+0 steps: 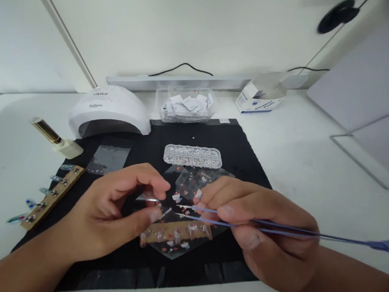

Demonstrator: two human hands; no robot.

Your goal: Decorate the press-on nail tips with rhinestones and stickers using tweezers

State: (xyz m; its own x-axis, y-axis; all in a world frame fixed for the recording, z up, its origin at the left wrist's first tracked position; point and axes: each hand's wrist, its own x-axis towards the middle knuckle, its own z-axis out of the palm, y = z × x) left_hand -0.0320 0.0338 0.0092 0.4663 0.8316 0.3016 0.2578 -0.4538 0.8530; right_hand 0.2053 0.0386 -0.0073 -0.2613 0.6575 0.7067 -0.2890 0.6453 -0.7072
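**My tweezers (pixel 285 231) pointed left, tips between both hands**

Across the black mat (pixel 239 151), my right hand (pixel 272 209) gripped the tweezers, their long axis slanting from lower right up toward my left thumb. My left hand (pixel 107 209) faced them, thumb and forefinger curled with a gap between; whether any film was pinched there, I couldn't tell. Clear decal film (pixel 173 253) lay between my hands, left of the right one. Beneath the tweezer tips, nearer my body, a wooden strip (pixel 175 232) with nail tips ran crosswise. Just beyond the narrowly parted points sat a small white decal (pixel 176 197), my left fingertips the nearer to it.
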